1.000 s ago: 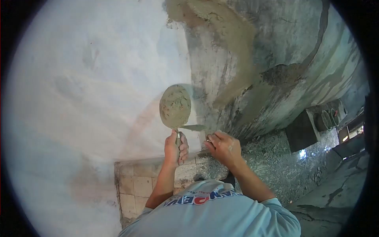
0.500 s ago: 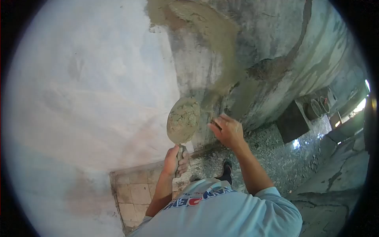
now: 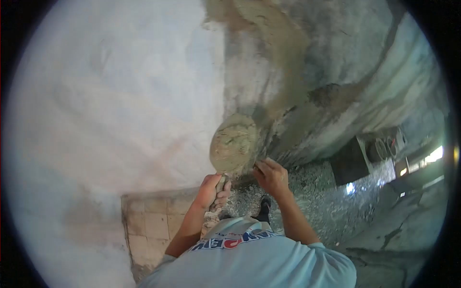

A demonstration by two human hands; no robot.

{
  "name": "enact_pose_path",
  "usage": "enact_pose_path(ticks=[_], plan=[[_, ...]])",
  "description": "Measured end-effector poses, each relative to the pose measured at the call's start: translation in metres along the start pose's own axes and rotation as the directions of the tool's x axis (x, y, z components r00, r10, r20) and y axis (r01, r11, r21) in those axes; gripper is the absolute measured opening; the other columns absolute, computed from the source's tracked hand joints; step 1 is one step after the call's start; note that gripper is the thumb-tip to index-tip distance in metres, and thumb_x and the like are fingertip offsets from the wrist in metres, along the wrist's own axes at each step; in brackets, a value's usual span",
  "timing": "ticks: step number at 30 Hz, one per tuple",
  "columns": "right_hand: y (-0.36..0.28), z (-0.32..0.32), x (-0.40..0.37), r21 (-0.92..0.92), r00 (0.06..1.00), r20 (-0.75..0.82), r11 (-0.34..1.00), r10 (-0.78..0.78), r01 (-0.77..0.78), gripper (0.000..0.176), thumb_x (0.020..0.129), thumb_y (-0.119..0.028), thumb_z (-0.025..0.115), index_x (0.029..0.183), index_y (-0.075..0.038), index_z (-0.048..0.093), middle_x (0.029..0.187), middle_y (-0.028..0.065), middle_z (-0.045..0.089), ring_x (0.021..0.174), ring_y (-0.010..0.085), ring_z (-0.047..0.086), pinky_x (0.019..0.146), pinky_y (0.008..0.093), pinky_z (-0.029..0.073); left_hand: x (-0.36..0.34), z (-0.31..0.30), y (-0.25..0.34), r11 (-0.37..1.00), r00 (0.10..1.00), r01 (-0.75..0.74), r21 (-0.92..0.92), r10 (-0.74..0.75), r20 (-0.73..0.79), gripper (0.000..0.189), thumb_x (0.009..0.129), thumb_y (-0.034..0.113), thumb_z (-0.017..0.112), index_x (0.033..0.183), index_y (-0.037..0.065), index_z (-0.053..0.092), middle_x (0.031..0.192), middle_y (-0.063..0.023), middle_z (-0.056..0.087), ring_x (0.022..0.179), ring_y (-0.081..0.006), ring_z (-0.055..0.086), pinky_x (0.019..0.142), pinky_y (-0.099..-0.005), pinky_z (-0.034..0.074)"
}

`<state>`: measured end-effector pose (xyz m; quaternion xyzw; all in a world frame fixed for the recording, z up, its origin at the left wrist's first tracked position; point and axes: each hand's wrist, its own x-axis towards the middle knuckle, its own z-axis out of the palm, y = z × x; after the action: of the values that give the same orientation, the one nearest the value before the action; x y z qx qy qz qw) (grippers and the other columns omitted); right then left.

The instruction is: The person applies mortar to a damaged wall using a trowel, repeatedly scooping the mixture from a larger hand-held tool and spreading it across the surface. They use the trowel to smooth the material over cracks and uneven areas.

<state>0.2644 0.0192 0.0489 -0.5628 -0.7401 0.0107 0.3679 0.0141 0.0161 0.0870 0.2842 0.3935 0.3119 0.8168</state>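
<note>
Head view, looking down past a pale blue shirt (image 3: 259, 264). The left hand (image 3: 210, 191) has its grip closed round the short handle (image 3: 221, 182) of a round trowel (image 3: 235, 144) heaped with wet mortar, held at the corner of a rough grey wall (image 3: 345, 72). The load looks heavy, soft and apt to slide, so hold by the handle. The right hand (image 3: 272, 176) meets the trowel's edge, fingers curled; whether its grip holds anything cannot be told. A mortar smear (image 3: 283, 62) runs above; tiles (image 3: 153, 221) and gravel (image 3: 331, 197) lie below
</note>
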Motion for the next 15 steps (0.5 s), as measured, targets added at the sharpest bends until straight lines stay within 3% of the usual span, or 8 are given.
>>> enact_pose_path(ticks=[1, 7, 10, 13, 15], plan=[[-0.006, -0.001, 0.000, 0.032, 0.998, 0.004, 0.997, -0.066, 0.066, 0.027, 0.078, -0.020, 0.083, 0.100, -0.008, 0.074, 0.099, 0.0079, 0.072, 0.083, 0.0307, 0.071, 0.072, 0.0396, 0.060, 0.004, -0.004, -0.002, 0.999, 0.999, 0.045, -0.015, -0.045, 0.028, 0.050, 0.106, 0.049, 0.043, 0.084, 0.006, 0.055, 0.055, 0.0015, 0.042, 0.036, -0.0101, 0.035, 0.033, -0.0281, 0.031], [-0.013, -0.008, 0.022, 0.174, 0.979, 0.006, 0.965, -0.202, 0.198, 0.026, 0.075, -0.006, 0.081, 0.099, -0.006, 0.073, 0.097, 0.0099, 0.071, 0.082, 0.0316, 0.070, 0.069, 0.0391, 0.058, 0.010, -0.008, -0.013, 0.992, 0.991, 0.105, -0.069, -0.098, 0.092, 0.047, 0.106, 0.044, 0.044, 0.084, 0.005, 0.058, 0.053, 0.0011, 0.041, 0.037, -0.0102, 0.036, 0.034, -0.0278, 0.031], [0.002, 0.003, 0.022, 0.176, 0.989, 0.037, 0.976, -0.140, 0.132, 0.026, 0.076, -0.012, 0.081, 0.101, -0.010, 0.073, 0.101, 0.0071, 0.072, 0.084, 0.0306, 0.070, 0.073, 0.0391, 0.059, 0.014, -0.012, -0.017, 0.993, 0.989, 0.095, -0.063, -0.087, 0.119, 0.050, 0.108, 0.049, 0.043, 0.085, 0.006, 0.057, 0.055, 0.0027, 0.040, 0.038, -0.0095, 0.036, 0.035, -0.0278, 0.031], [0.016, 0.011, 0.035, 0.162, 0.990, 0.003, 0.977, -0.140, 0.138, 0.025, 0.078, -0.007, 0.077, 0.103, -0.009, 0.073, 0.100, 0.0087, 0.071, 0.084, 0.0321, 0.070, 0.072, 0.0393, 0.058, 0.011, -0.016, -0.016, 0.998, 0.989, 0.064, -0.029, -0.059, 0.134, 0.052, 0.108, 0.052, 0.043, 0.085, 0.006, 0.057, 0.056, 0.0036, 0.040, 0.040, -0.0091, 0.037, 0.036, -0.0274, 0.031], [0.024, 0.012, 0.046, 0.166, 0.998, 0.009, 0.984, -0.066, 0.063, 0.025, 0.078, -0.005, 0.074, 0.103, -0.007, 0.073, 0.098, 0.0100, 0.071, 0.083, 0.0329, 0.070, 0.072, 0.0394, 0.057, 0.007, -0.014, -0.014, 0.999, 0.990, 0.051, 0.001, -0.051, 0.135, 0.053, 0.108, 0.052, 0.043, 0.085, 0.006, 0.056, 0.056, 0.0036, 0.040, 0.040, -0.0090, 0.038, 0.037, -0.0271, 0.032]])
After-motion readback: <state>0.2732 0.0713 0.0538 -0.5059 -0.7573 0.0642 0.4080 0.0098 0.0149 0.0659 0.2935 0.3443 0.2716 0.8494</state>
